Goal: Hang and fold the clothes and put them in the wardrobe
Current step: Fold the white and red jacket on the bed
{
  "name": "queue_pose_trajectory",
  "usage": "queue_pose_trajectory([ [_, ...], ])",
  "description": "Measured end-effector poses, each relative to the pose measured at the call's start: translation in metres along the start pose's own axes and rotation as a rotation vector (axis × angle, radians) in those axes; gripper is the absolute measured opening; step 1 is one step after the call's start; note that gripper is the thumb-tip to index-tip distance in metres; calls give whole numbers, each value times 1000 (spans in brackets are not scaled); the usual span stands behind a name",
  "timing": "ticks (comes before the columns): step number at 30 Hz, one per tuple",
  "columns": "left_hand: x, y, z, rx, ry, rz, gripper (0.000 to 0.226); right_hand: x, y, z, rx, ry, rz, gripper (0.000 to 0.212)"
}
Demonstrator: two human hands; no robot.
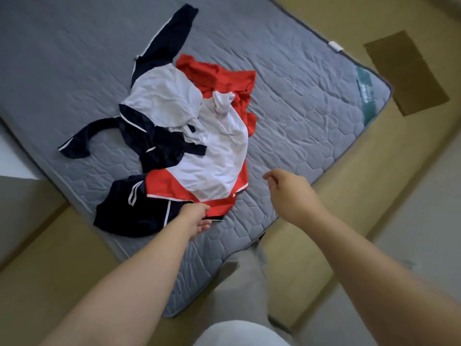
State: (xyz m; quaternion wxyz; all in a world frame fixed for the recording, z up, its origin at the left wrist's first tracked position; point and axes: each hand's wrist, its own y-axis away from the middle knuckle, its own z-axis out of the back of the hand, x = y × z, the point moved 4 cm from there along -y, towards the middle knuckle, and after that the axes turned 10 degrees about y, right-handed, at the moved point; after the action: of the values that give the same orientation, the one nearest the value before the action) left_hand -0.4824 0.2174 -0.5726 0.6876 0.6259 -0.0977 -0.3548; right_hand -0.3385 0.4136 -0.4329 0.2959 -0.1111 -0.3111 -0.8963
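Note:
A heap of clothes lies on a grey quilted mattress (299, 101). On top is a red and white shirt (219, 156), with more red cloth (224, 76) behind it. A navy and white jacket (159, 96) with white stripes spreads to the left, and navy shorts (129, 211) sit at the near edge of the heap. My left hand (197, 218) grips the red hem of the shirt at its near edge. My right hand (287, 188) hovers above the mattress to the right of the heap, fingers loosely curled, holding nothing.
The mattress lies on a tan floor (374, 151). A brown mat (404, 71) lies on the floor at the upper right. A pale surface (15, 156) borders the mattress at the left. My grey trouser leg (247, 283) stands at the mattress's near corner.

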Motion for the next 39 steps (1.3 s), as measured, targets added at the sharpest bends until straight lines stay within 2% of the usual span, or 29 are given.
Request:
queue_pose_trajectory([
  [3,-13,-51,-5,-59,102,95,13,2,-65,-16,94,12,40,30],
  [12,8,-183,-30,-99,304,334,56,-19,-192,-84,236,37,16,37],
  [14,17,-200,-40,-97,363,395,47,-23,-205,-100,254,44,20,36],
  [16,28,-211,-51,-76,466,447,23,-27,-213,-116,284,69,26,35],
  [18,38,-220,-63,-54,573,471,21,-31,-217,-129,320,90,23,34],
  [21,45,-228,-72,-118,689,424,45,-37,-214,-139,345,110,14,34],
  [24,45,-229,-73,-208,733,384,53,-40,-207,-141,356,96,7,33],
  [27,45,-232,-67,-269,714,352,41,-45,-199,-140,345,99,24,32],
  [31,35,-211,-64,-207,652,321,8,-48,-180,-130,351,133,56,31],
  [33,25,-187,-61,-187,632,252,13,-47,-165,-120,363,152,67,31],
  [39,-29,-55,-43,-76,621,-127,12,-32,-95,-61,348,173,113,35],
])
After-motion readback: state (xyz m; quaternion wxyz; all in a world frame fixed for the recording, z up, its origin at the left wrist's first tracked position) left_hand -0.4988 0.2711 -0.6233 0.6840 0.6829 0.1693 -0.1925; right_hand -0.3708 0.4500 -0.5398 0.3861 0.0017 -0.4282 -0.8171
